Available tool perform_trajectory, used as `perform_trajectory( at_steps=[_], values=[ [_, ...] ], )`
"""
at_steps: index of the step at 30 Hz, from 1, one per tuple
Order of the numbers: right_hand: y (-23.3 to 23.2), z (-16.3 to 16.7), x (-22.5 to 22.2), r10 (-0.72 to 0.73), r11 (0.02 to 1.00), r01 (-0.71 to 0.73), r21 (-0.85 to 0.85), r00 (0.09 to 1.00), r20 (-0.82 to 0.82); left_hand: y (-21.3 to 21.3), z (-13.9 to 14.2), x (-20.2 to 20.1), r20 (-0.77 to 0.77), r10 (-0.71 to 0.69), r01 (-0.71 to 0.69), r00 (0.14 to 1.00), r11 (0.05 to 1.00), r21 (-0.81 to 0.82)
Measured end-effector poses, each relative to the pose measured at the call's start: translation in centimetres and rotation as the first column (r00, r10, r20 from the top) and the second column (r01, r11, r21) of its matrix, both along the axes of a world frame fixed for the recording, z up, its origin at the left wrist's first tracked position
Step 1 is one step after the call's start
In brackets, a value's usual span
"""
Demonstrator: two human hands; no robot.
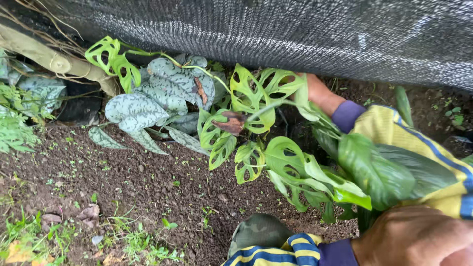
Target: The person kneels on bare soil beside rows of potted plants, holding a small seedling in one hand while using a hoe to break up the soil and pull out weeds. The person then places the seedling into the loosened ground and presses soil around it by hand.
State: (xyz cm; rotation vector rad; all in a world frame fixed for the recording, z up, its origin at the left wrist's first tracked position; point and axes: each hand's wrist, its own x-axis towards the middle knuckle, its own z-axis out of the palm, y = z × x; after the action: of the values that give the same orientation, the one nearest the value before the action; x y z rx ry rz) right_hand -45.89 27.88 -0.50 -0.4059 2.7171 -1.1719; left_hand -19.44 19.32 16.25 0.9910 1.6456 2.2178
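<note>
Outdoors, at the foot of a grey shade cloth [295,29], a person in yellow sleeves striped with blue leans over a bed of dark soil [148,182]. The right hand [319,92] reaches in behind a climbing vine with holed, bright green leaves [253,93]; its fingers are hidden by the foliage, so whether they grip a stem cannot be told. The left hand [414,236] lies low at the frame's edge, just beside a cluster of broad dark green leaves [374,167], its fingers cut off from view. The vine sprawls across the middle of the bed, touching a silver-spotted plant [167,83] to its left. The work seems to be at the reaching-in stage, with nothing lifted free; any pull would call for a hold low on the stem, sparing the thin runners. A dark, pot-like shape [79,108] sits under a bamboo pole [44,56], its contents impossible to make out
</note>
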Motion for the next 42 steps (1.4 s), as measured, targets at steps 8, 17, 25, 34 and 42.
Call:
perform_trajectory(
  at_steps=[8,17,25,34,42],
  values=[
    [0.2,-0.5,-0.2,0.021,0.990,-0.019,-0.142,1.000,0.014,0.4,-1.4,-0.1,-0.042,-0.005,0.006,0.999,1.000,0.029],
    [-1.8,2.1,-0.4,0.089,0.996,-0.089,-0.021,0.996,0.002,0.1,-0.1,-0.8,0.015,-0.019,0.019,1.000,1.000,-0.018],
    [-1.8,3.7,-0.4,0.106,0.994,-0.105,0.035,0.994,-0.014,0.1,-0.3,0.2,0.048,-0.058,0.059,0.997,0.998,-0.015],
    [0.2,5.1,0.3,0.127,0.986,-0.127,0.111,0.992,0.007,1.1,2.0,-2.3,0.069,0.114,-0.119,0.991,0.991,0.063],
    [9.8,5.5,5.4,0.103,0.922,-0.086,0.377,0.994,-0.026,1.9,0.1,-1.4,0.177,0.202,-0.226,0.963,0.965,0.130]
  ],
)
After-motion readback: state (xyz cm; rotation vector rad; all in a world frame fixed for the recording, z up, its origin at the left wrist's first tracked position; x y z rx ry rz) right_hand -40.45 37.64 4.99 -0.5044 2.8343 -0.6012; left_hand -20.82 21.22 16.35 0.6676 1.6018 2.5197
